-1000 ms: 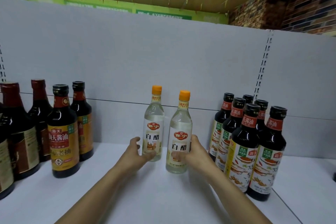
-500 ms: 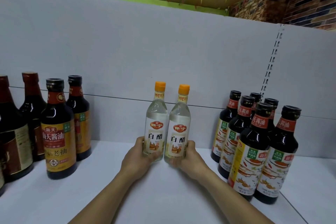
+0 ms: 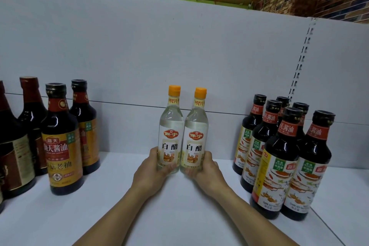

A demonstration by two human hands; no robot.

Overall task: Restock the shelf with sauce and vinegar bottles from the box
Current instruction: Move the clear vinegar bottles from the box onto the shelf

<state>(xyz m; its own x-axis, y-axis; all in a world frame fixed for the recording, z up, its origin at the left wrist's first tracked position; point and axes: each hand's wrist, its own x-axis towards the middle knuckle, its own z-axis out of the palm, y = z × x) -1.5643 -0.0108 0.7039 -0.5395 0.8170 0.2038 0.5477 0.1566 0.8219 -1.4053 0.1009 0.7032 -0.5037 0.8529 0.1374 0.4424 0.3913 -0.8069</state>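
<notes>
- Shelf point(image 3: 179, 215): white board; both forearms reach in across its front edge.
- Left hand point(image 3: 151, 173) clamped on the lower body of the left vinegar bottle point(image 3: 171, 126), fingers wrapped round its base. Right hand point(image 3: 207, 173) grips the right vinegar bottle point(image 3: 196, 128) the same way.
- Both bottles upright, orange caps level, labels facing out, sides touching. Bases look set on the shelf, though the fingers partly hide them.
- Change: a second ago a gap showed between the pair, and the right bottle stood nearer. Now they are pushed together and squared up.
- Judgement: this pair is about placed. Letting go and fetching more should follow; the box is not in view.
- Flanks: dark sauce bottles at left point(image 3: 61, 140) and at right point(image 3: 279, 158), well apart from the pair.
- Behind: grey back panel point(image 3: 179, 56).
</notes>
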